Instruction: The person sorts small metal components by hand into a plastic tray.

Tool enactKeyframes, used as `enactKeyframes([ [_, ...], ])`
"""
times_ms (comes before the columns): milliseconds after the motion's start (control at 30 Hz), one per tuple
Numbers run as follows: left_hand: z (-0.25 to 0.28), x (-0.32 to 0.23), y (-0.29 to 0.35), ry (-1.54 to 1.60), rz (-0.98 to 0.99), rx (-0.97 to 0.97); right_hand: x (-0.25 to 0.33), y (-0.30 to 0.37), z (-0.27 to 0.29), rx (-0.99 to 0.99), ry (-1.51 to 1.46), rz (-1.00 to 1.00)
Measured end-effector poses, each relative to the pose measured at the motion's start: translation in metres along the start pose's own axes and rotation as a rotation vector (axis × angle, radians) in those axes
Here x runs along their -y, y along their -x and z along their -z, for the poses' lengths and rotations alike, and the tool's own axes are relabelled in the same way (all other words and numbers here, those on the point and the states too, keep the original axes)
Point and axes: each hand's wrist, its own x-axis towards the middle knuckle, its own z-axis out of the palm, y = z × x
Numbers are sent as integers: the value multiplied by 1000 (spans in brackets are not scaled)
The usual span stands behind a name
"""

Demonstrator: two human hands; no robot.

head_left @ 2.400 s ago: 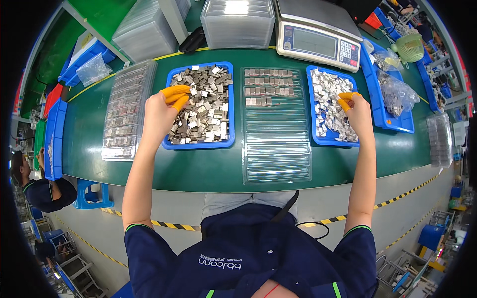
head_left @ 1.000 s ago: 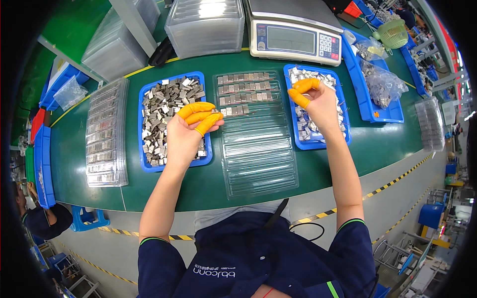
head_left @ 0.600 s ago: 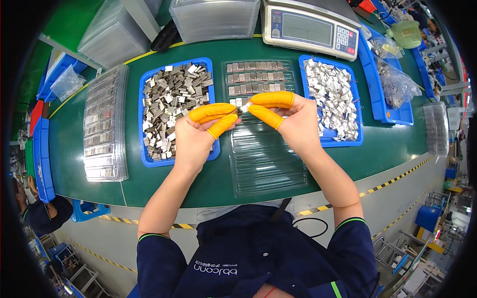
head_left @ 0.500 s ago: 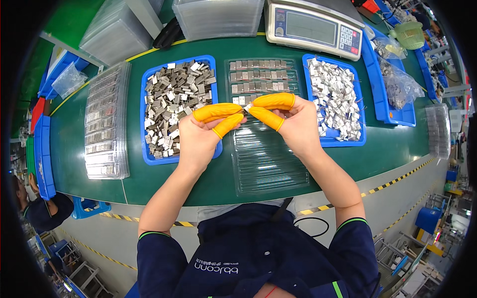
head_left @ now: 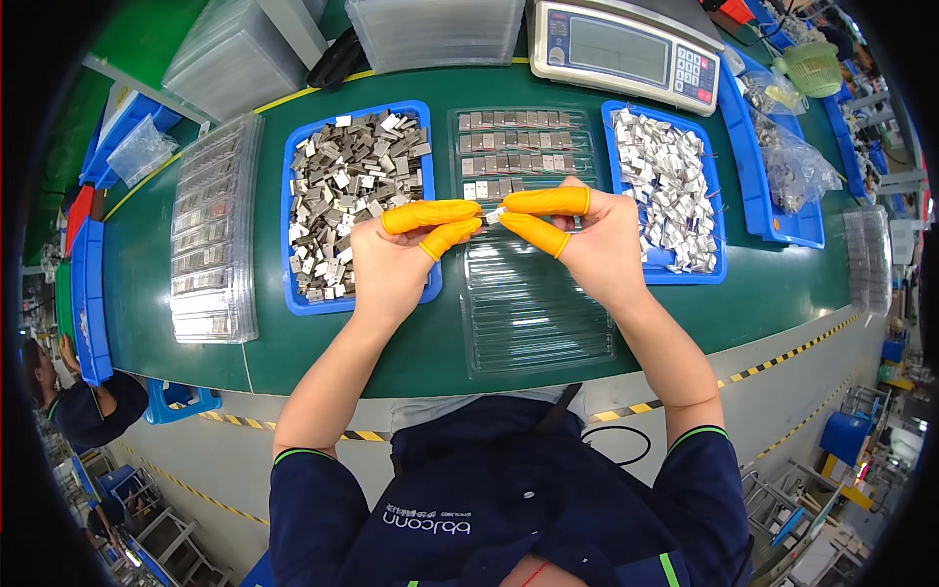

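Note:
My left hand (head_left: 393,259) and my right hand (head_left: 604,247) meet over a clear ridged plastic tray (head_left: 538,323), yellow finger cots on thumbs and index fingers. Between their fingertips shows a small white connector piece (head_left: 495,214), pinched by the right hand. The left fingertips press together against its other end; whatever they grip is mostly covered. Behind the hands, the tray's far rows hold metal connectors (head_left: 518,140) with thin wires. A blue bin of loose metal connector shells (head_left: 357,181) stands left of the tray; a blue bin of white wired connectors (head_left: 665,186) stands right.
Another filled clear tray (head_left: 215,235) lies far left on the green table (head_left: 323,357). A digital scale (head_left: 616,49) and stacked clear trays (head_left: 435,34) stand at the back. Blue bins with plastic bags (head_left: 782,157) sit at the right. A person (head_left: 93,411) is at the far left.
The fingertips have stayed together over the tray, and the white piece shows more plainly between them. The whole view has shifted slightly.

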Motion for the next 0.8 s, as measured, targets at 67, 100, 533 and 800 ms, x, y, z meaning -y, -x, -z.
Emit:
enactKeyframes([
  [67,0,2,1,-28,-12,12,0,2,-3,30,-30,-70],
  [100,1,2,1,-56,-23,25,-3,3,-8,39,-142,-87],
  [533,2,2,6,48,78,190,-14,6,-8,130,-345,-97],
  [800,-1,-2,1,-59,-88,-7,-22,-14,24,-293,721,557],
])
